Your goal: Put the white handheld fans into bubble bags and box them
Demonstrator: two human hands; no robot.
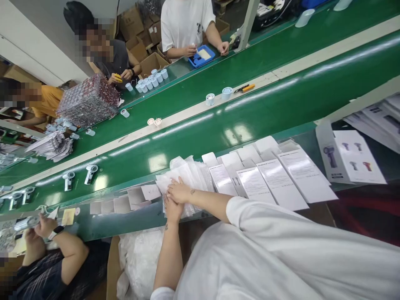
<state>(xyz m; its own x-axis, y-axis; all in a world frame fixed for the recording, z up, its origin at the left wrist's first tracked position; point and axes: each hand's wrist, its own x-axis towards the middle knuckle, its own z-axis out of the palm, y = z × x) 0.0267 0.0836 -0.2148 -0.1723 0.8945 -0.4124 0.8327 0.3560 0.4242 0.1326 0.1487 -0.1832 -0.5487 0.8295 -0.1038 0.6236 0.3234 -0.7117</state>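
Observation:
My right hand (180, 192) lies on a pile of translucent white plastic bags (195, 176), its fingers spread over the top. Just below it is my left hand (173, 209), on the near side of the same pile. The two hands overlap, and the left fingers are mostly hidden under the right hand. To the right of the pile, white printed cartons (261, 183) with raised flaps lie in an overlapping row. Left of the pile, open white cartons (122, 204) stand in a line along the bench.
A green conveyor belt (200, 141) runs across beyond the bench. Handheld fans (91, 174) lie on it at left. Orange-handled pliers (248, 88) and light-blue cups (227, 92) rest on the divider. Co-workers sit opposite; another person's hand (46, 226) works at lower left. A carton of plastic bags (142, 254) stands below.

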